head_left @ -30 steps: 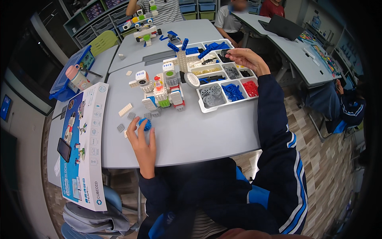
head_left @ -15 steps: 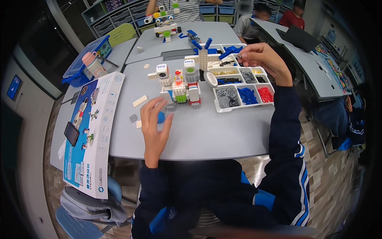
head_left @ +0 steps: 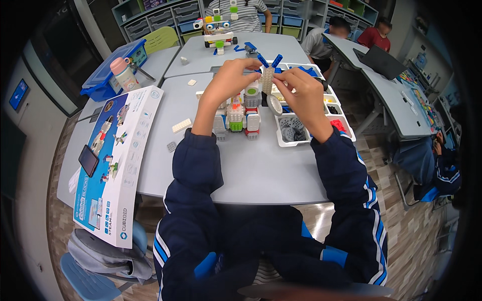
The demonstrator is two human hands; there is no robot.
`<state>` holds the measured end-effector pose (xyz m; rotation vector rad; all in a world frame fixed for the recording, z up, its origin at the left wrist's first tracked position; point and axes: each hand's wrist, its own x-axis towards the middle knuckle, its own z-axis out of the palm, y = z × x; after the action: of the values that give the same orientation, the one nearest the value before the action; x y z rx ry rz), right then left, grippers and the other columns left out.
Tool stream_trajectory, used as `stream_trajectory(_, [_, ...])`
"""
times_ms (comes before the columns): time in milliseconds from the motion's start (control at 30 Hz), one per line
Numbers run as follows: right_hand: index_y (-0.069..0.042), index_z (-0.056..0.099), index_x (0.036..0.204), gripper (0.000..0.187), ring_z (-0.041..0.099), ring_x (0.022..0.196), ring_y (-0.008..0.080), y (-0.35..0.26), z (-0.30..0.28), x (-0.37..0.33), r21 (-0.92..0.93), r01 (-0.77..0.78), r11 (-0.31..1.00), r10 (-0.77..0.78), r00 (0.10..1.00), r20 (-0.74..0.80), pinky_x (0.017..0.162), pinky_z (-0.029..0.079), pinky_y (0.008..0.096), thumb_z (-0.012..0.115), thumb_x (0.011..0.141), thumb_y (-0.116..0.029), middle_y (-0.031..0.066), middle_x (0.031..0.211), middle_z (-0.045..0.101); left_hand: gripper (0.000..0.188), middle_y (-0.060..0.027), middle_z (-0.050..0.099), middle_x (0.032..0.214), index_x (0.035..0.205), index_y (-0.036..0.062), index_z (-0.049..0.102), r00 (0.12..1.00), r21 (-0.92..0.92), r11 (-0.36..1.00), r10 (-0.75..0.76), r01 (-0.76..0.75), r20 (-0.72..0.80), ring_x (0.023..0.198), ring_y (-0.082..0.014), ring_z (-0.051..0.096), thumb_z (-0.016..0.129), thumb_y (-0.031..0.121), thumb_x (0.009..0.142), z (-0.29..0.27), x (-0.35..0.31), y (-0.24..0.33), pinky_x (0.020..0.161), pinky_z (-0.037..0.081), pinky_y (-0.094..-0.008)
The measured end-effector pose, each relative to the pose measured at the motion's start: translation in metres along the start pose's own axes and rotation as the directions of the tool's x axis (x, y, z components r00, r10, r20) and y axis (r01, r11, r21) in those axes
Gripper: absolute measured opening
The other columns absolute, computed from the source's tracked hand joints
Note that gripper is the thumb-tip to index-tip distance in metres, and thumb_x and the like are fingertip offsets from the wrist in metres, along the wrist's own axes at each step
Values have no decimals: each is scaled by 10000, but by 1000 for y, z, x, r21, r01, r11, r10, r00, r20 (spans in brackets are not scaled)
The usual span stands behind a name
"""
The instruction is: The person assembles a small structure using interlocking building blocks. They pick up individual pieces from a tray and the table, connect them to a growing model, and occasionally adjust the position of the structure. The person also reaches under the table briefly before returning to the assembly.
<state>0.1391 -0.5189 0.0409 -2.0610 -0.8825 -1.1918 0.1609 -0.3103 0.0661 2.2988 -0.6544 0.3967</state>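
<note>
A block-built figure [head_left: 236,116] in white, grey, green and red stands on the table in front of me. At its right rises an off-white studded column [head_left: 268,80] with two blue pegs [head_left: 277,60] spread in a V on top. My left hand [head_left: 233,79] reaches over the figure, its thumb and fingertips closed at the column's left edge near the pegs. From the other side, my right hand [head_left: 304,95] pinches close against the column; whatever is between those fingertips is too small to make out. Below it hangs a pale round disc [head_left: 274,105].
A white sorting tray [head_left: 288,144] with grey wheels [head_left: 292,129] and red pieces sits to the right. Loose plates [head_left: 182,125] lie left of the figure. A large printed box [head_left: 135,150] bearing a phone [head_left: 88,160], a pink bottle [head_left: 124,75] and a blue bin [head_left: 108,75] line the left.
My right hand has moved left from over the tray to the column. My left hand has risen from the near-left table to the column's other side. The view has shifted slightly.
</note>
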Motion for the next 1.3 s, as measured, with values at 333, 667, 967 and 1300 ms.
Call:
stream_trajectory(333, [-50,724,828,94,650,652,220,8,21,0,-82,54,995,-62,993,-98,554,490,326,779,792,-117,44,762,662,252,-144,745,1003,1056,-14,721,1000,-322,946,-23,26,14,934,-210,720,674,153,874,8,13,-7,828,556,-310])
stream_trajectory(667, [-58,729,836,106,632,603,198,13,23,1,-19,31,999,-33,995,-99,535,483,313,795,769,-106,34,739,655,246,-157,756,906,997,-16,742,998,-248,969,-10,-7,-65,835,-234,742,697,160,830,17,17,-9,770,571,-309])
stream_trajectory(967, [-45,735,848,112,614,583,193,11,25,1,-5,20,1000,-20,996,-83,536,479,308,796,774,-103,46,716,633,241,-144,757,887,987,-16,748,997,-242,970,-16,-2,-74,816,-210,739,715,154,820,13,15,-7,757,568,-298])
stream_trajectory(1300, [-38,729,858,109,608,584,199,6,26,2,14,21,1000,-20,995,-95,542,477,311,787,781,-91,56,711,624,251,-149,754,881,989,-30,744,998,-272,962,-6,-11,-60,830,-197,737,714,157,825,12,14,-9,753,564,-289])
